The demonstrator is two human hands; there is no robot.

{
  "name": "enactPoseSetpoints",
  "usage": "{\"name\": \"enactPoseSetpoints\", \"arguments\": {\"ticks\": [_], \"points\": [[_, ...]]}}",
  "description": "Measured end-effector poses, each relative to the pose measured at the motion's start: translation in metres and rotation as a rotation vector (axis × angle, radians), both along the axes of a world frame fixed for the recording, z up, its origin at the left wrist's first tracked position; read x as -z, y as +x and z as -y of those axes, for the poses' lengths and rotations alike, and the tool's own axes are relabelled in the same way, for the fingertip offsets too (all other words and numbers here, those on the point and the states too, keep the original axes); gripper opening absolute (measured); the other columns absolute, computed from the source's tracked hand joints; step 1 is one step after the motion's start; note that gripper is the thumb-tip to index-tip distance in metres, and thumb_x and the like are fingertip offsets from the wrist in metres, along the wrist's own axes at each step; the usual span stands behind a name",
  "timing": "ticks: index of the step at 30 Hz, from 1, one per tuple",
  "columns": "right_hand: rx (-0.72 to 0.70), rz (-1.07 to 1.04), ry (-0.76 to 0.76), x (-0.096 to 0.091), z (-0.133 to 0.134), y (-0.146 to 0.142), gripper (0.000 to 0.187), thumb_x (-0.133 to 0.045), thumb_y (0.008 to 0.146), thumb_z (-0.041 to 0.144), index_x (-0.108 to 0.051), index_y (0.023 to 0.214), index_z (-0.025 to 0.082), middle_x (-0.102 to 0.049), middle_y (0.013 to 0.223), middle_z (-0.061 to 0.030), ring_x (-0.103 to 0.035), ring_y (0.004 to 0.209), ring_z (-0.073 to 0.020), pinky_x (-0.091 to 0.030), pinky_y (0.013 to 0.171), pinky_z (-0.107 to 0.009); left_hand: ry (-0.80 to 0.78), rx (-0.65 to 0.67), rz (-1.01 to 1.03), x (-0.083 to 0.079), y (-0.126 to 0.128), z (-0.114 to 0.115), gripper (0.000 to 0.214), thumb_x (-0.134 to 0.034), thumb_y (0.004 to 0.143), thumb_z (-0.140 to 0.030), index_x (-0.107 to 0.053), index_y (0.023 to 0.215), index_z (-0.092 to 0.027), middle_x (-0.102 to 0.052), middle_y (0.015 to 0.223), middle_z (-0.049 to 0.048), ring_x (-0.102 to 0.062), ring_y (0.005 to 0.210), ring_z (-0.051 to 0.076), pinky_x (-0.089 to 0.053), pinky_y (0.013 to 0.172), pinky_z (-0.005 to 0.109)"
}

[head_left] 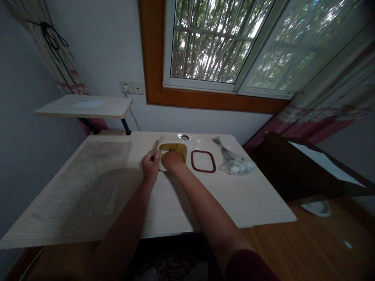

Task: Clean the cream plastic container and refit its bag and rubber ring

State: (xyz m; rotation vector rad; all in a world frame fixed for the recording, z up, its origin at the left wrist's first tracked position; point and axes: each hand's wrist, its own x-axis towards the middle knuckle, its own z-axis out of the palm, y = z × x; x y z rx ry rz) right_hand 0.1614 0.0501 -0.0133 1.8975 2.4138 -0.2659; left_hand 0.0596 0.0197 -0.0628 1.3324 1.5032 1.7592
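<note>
A cream-coloured rectangular container [172, 142] with a yellowish inside lies on the pale wooden table [117, 187], its opening towards me. My left hand [150, 167] grips its left edge, fingers curled round the rim. My right hand [172, 160] is closed and reaches into the opening; whether it holds anything is hidden. A dark red rounded-rectangle seal ring [203, 161] lies flat just right of the container. Further right sits a clear plastic bag [234, 163] with white pieces inside.
A small raised shelf [84, 106] stands at the table's back left, with a wall socket [131, 87] behind. A round cable hole [184, 137] is behind the container. A dark cabinet [304, 171] stands to the right, below the window and curtain.
</note>
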Motion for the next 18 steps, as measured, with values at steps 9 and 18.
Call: {"name": "enactPoseSetpoints", "arguments": {"ticks": [9, 18], "points": [[-0.033, 0.000, 0.026, 0.0068, -0.0035, 0.0022, 0.041, -0.040, 0.097, 0.027, -0.075, 0.109, 0.009, -0.072, 0.111, -0.0241, -0.070, 0.103, -0.0316, -0.055, 0.085, -0.040, -0.004, 0.032, 0.017, 0.0045, -0.0002, -0.0030, 0.039, -0.055, 0.088, -0.045, -0.039, 0.061, -0.021, -0.036, 0.059, -0.0045, -0.037, 0.059, 0.012, -0.030, 0.056, 0.023], [-0.084, -0.018, 0.037, 0.0084, -0.0032, 0.0045, 0.041, -0.037, 0.098, 0.024, -0.070, 0.117, 0.009, -0.071, 0.116, -0.0227, -0.069, 0.106, -0.0319, -0.054, 0.088, -0.043, -0.004, 0.056, 0.013, 0.0059, -0.0011, -0.0034, 0.038, -0.054, 0.089, -0.047, -0.041, 0.063, -0.021, -0.039, 0.060, -0.0044, -0.039, 0.060, 0.012, -0.031, 0.057, 0.023]]}}
